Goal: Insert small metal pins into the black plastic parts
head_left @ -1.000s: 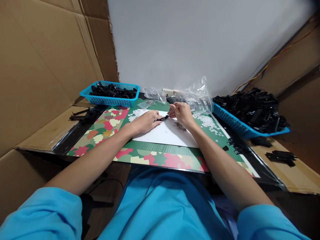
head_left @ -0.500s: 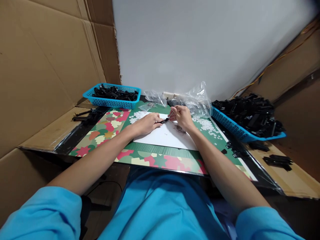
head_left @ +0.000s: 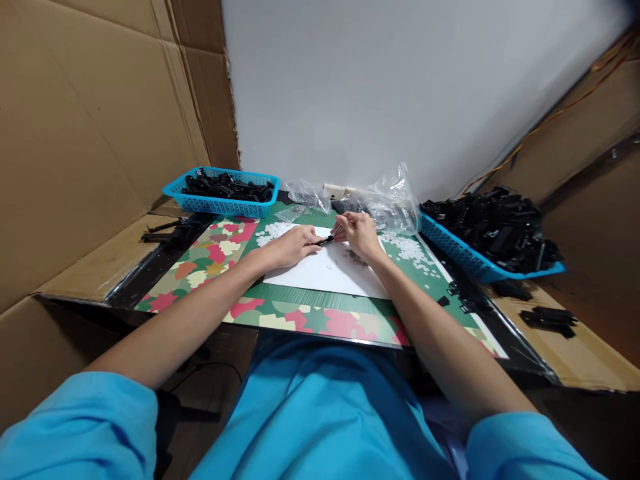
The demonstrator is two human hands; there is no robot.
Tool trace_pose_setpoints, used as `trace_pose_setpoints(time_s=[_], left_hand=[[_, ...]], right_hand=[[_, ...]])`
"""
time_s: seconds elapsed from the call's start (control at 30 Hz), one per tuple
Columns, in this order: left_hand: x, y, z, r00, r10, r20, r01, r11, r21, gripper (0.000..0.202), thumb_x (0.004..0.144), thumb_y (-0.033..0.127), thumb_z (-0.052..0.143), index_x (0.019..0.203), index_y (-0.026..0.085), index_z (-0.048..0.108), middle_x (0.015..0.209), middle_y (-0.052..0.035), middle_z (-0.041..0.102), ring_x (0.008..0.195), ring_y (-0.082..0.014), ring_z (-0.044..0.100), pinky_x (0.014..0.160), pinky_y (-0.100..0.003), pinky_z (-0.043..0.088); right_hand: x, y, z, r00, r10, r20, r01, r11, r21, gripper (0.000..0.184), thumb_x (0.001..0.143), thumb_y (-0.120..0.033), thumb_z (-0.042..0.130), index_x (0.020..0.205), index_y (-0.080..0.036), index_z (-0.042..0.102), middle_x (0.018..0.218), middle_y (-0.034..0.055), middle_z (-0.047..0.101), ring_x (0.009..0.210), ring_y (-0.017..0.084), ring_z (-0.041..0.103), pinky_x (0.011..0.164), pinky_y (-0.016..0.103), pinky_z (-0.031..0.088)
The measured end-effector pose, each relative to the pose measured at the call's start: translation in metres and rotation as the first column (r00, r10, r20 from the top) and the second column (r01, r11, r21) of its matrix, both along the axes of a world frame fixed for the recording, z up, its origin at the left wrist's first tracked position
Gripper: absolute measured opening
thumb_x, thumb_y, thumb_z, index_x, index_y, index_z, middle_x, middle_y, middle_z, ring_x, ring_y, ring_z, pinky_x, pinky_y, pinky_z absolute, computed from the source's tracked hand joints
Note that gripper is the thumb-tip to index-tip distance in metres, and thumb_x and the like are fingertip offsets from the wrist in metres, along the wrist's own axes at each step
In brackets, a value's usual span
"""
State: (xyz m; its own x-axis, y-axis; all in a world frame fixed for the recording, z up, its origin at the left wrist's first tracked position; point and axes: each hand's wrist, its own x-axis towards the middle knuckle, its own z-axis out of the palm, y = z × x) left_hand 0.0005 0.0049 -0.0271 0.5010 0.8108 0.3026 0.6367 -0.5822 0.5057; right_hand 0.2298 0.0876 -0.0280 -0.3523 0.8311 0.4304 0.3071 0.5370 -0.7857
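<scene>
My left hand (head_left: 291,244) rests on a white sheet (head_left: 325,273) and pinches a small black plastic part (head_left: 326,239). Right beside it, my right hand (head_left: 357,233) is closed in a pinch, holding a thin metal tool against the tip of that part. A little pile of tiny dark pieces (head_left: 356,257) lies on the sheet just under my right hand. Small white pieces (head_left: 410,250) are scattered on the green mat to the right, and more white pieces (head_left: 270,231) lie to the left of my hands.
A blue basket (head_left: 220,200) of black parts stands at the back left. A fuller blue basket (head_left: 453,250) heaped with black parts sits at the right. Clear plastic bags (head_left: 390,200) lie behind my hands. Loose black parts (head_left: 547,319) lie on cardboard at right. Cardboard walls enclose the table.
Both hands stay together over the white sheet, working at the black part; the view has shifted slightly, and the hands sit a little further left.
</scene>
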Motion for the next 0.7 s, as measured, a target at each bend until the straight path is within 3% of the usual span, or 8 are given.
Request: trace_pose_setpoints(time_s=[0.2,0.47,0.6,0.7], left_hand=[[0.001,-0.001,0.002,1.000,-0.018,-0.006,0.018,1.000,0.024,0.031,0.104,0.041,0.058,0.101,0.019,0.081,0.103,-0.0104,0.065,0.092,-0.0236,0.062,0.086,-0.036,0.049],[0.003,-0.003,0.007,0.999,-0.007,-0.037,0.009,0.999,0.050,0.033,0.105,0.042,0.057,0.095,0.020,0.080,0.099,-0.0088,0.067,0.087,-0.0229,0.065,0.085,-0.036,0.051],[0.000,-0.005,0.008,0.998,0.013,-0.056,-0.009,0.998,0.060,0.031,0.106,0.039,0.056,0.107,0.024,0.083,0.108,-0.0099,0.072,0.093,-0.0239,0.069,0.086,-0.035,0.053],[-0.003,-0.006,0.009,0.996,0.081,-0.030,-0.076,0.989,0.125,0.030,0.106,0.040,0.059,0.120,0.027,0.082,0.111,-0.0091,0.075,0.098,-0.0251,0.072,0.087,-0.035,0.054]], right_hand=[[0.000,0.002,0.000,0.998,-0.017,0.068,0.014,0.999,0.043,0.056,0.099,-0.070,0.061,0.071,-0.022,0.066,0.075,0.0111,0.079,0.068,0.024,0.077,0.069,0.035,0.066],[-0.004,-0.003,-0.004,0.998,-0.032,0.056,0.027,0.996,0.088,0.051,0.104,-0.061,0.057,0.073,-0.022,0.068,0.075,0.0074,0.077,0.065,0.020,0.073,0.067,0.031,0.061],[-0.004,-0.002,0.001,0.996,-0.075,0.056,0.067,0.989,0.135,0.051,0.109,-0.054,0.049,0.074,-0.022,0.066,0.072,0.0069,0.076,0.063,0.020,0.072,0.068,0.031,0.057],[0.001,-0.003,0.009,0.992,-0.106,0.061,0.092,0.975,0.205,0.046,0.113,-0.046,0.041,0.083,-0.023,0.066,0.085,0.0078,0.079,0.077,0.022,0.075,0.077,0.032,0.056]])
